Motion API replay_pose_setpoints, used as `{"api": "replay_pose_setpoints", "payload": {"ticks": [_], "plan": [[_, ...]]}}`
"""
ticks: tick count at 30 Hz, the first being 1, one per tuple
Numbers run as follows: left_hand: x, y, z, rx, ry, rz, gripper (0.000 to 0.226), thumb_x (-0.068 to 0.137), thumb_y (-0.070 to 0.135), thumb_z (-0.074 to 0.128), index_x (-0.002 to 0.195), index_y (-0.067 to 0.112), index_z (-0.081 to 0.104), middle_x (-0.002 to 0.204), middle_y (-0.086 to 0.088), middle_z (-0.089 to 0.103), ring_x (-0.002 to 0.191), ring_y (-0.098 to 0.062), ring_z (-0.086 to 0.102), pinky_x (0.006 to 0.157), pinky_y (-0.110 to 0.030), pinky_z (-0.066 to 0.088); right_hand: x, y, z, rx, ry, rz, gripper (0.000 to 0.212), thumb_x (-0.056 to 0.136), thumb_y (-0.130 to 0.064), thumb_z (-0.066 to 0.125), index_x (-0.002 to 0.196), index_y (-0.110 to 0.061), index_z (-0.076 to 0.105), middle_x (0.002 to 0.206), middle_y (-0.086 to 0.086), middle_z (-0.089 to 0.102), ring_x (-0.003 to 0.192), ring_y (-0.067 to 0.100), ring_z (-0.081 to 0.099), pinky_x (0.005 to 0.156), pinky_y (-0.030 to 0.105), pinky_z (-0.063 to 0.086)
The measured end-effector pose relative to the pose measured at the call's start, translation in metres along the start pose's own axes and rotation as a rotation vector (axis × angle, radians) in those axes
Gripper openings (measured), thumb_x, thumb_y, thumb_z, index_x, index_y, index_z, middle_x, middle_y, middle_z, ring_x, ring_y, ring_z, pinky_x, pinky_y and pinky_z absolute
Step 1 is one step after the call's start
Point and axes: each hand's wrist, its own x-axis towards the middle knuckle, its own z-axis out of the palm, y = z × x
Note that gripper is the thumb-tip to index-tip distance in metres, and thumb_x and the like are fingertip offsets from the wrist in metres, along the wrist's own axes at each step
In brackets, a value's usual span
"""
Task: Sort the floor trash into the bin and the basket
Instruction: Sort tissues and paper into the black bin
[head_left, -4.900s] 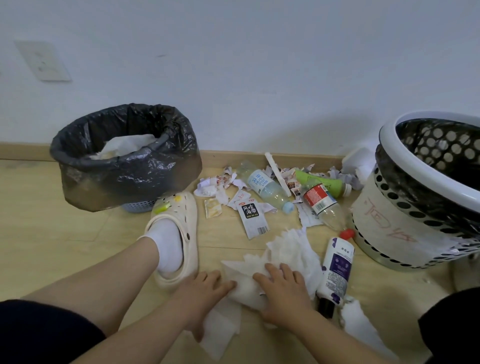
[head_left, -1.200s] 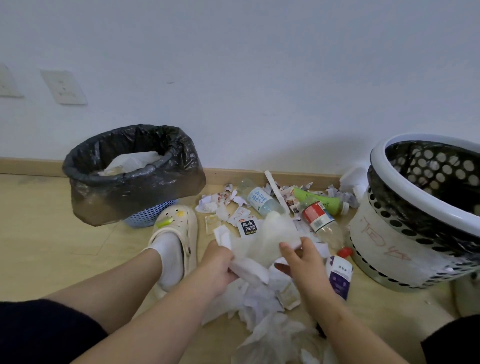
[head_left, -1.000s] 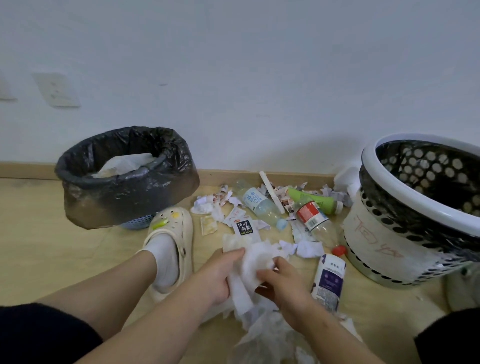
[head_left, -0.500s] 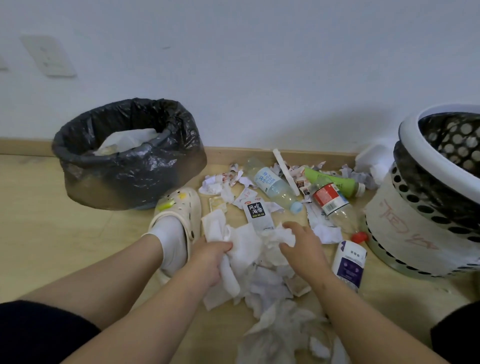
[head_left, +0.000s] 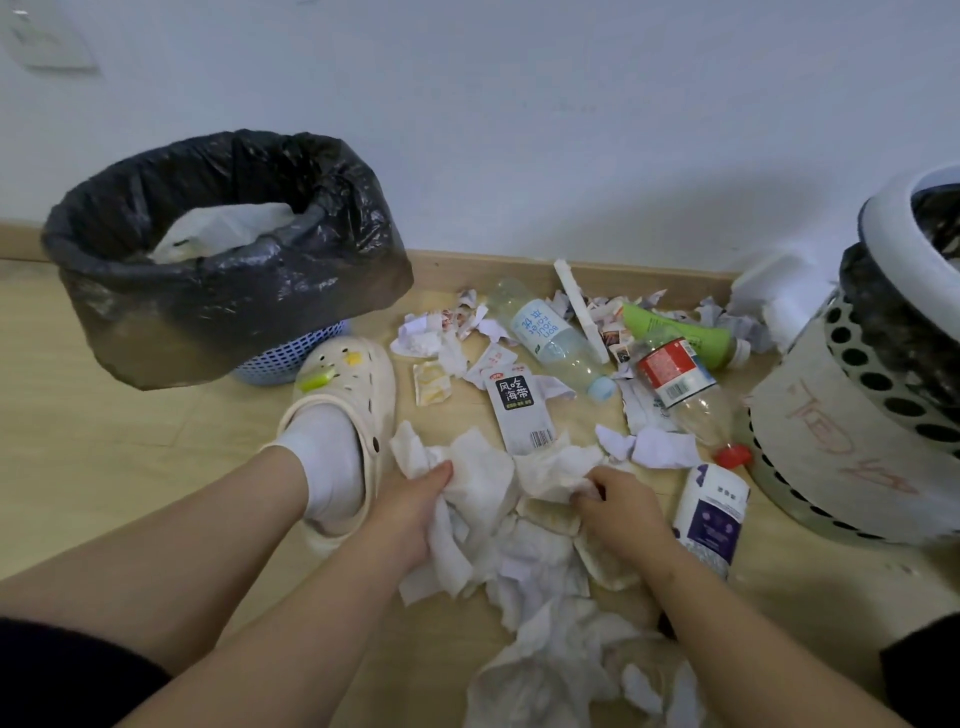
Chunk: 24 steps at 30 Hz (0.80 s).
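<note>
A heap of crumpled white tissues (head_left: 530, 551) lies on the wooden floor in front of me. My left hand (head_left: 410, 509) grips a wad of tissue at the heap's left edge. My right hand (head_left: 618, 512) pinches another tissue at its right edge. The bin (head_left: 218, 312), lined with a black bag and holding white paper, stands at the back left. The perforated white basket (head_left: 852, 431) with a black liner stands at the right. Between them lie a clear bottle (head_left: 550, 338), a red-labelled bottle (head_left: 680, 384), a green bottle (head_left: 675, 332) and a snack wrapper (head_left: 519, 410).
My foot in a cream clog (head_left: 343, 415) is planted beside the bin, left of the tissues. A white and purple bottle (head_left: 711, 514) lies next to my right hand. Torn paper scraps (head_left: 447, 338) litter the floor along the baseboard. White foam pieces (head_left: 774, 291) sit behind the basket.
Both hands have stayed on the tissue heap, gathering and bunching it. Since half a second ago the right hand has shifted slightly toward me, and the camera tilted down.
</note>
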Motion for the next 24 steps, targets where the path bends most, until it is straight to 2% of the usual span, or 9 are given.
{"api": "replay_pose_setpoints", "payload": {"ticks": [2,4,8,12,14,18,20,22,24], "plan": [[0.000,0.001,0.003,0.028,-0.010,0.020,0.018,0.091,0.009,0.059,0.109,0.009,0.056,0.087,-0.013,0.062,0.087,-0.030,0.060,0.088,-0.046,0.048,-0.001,-0.005,-0.008,0.088,0.121,0.011,0.010,0.094,-0.015,0.048,0.087,-0.009,0.054,0.075,0.001,0.052,0.080,0.023,0.051,0.062,0.026,0.036],[0.002,0.003,0.005,0.061,0.011,0.044,0.021,0.091,0.014,0.058,0.112,0.010,0.056,0.093,-0.014,0.063,0.090,-0.030,0.060,0.087,-0.044,0.049,-0.002,-0.015,-0.015,0.184,0.300,0.018,0.016,0.096,-0.017,0.046,0.104,-0.005,0.052,0.082,0.008,0.055,0.079,0.027,0.052,0.066,0.031,0.038],[0.003,0.006,0.008,0.078,0.087,0.092,0.016,0.095,0.017,0.051,0.111,0.014,0.052,0.084,-0.007,0.058,0.074,-0.023,0.056,0.069,-0.031,0.048,-0.004,-0.036,-0.018,0.214,0.474,-0.090,0.019,0.095,-0.020,0.049,0.107,-0.007,0.053,0.095,0.008,0.057,0.089,0.025,0.053,0.069,0.032,0.040],[0.002,0.005,0.004,0.184,0.066,0.122,0.027,0.097,0.013,0.047,0.123,0.010,0.050,0.093,-0.010,0.056,0.088,-0.026,0.054,0.080,-0.034,0.045,-0.009,-0.051,0.002,0.260,0.270,-0.140,0.011,0.093,-0.018,0.053,0.101,-0.012,0.055,0.091,0.001,0.056,0.082,0.017,0.052,0.062,0.025,0.038],[0.001,0.004,0.004,0.205,0.009,0.099,0.024,0.096,0.013,0.048,0.119,0.013,0.053,0.092,-0.009,0.061,0.089,-0.028,0.058,0.080,-0.038,0.049,-0.015,-0.061,0.014,0.406,0.087,-0.123,0.004,0.090,-0.015,0.054,0.093,-0.017,0.053,0.081,-0.004,0.056,0.076,0.014,0.052,0.058,0.021,0.038],[-0.004,0.013,0.008,0.136,-0.159,0.075,0.020,0.093,0.007,0.050,0.102,0.017,0.065,0.093,-0.011,0.072,0.084,-0.028,0.068,0.075,-0.039,0.055,-0.026,-0.074,0.025,0.541,-0.134,-0.143,0.016,0.084,-0.014,0.062,0.077,-0.023,0.050,0.073,-0.011,0.052,0.067,0.002,0.047,0.056,0.008,0.037],[-0.008,0.021,0.009,0.078,-0.197,0.101,0.019,0.094,0.008,0.049,0.100,0.015,0.065,0.090,-0.010,0.073,0.082,-0.025,0.068,0.071,-0.035,0.055,-0.027,-0.077,0.019,0.589,-0.156,-0.130,0.020,0.081,-0.018,0.067,0.090,-0.023,0.050,0.080,-0.012,0.055,0.074,0.002,0.052,0.067,0.014,0.044],[-0.015,0.029,0.009,-0.005,-0.236,0.080,0.020,0.098,0.019,0.046,0.105,0.013,0.063,0.093,-0.010,0.071,0.084,-0.024,0.068,0.072,-0.034,0.054,-0.029,-0.077,0.013,0.571,-0.172,-0.147,0.041,0.077,-0.020,0.072,0.108,-0.025,0.046,0.097,-0.011,0.058,0.093,0.006,0.058,0.084,0.028,0.051],[-0.021,0.036,0.010,-0.075,-0.254,0.018,0.028,0.098,0.033,0.044,0.107,0.013,0.062,0.096,-0.010,0.071,0.088,-0.024,0.067,0.075,-0.036,0.053,-0.036,-0.081,0.007,0.514,-0.183,-0.206,0.054,0.074,-0.021,0.076,0.116,-0.028,0.042,0.106,-0.015,0.056,0.103,0.004,0.056,0.088,0.029,0.051]]}}
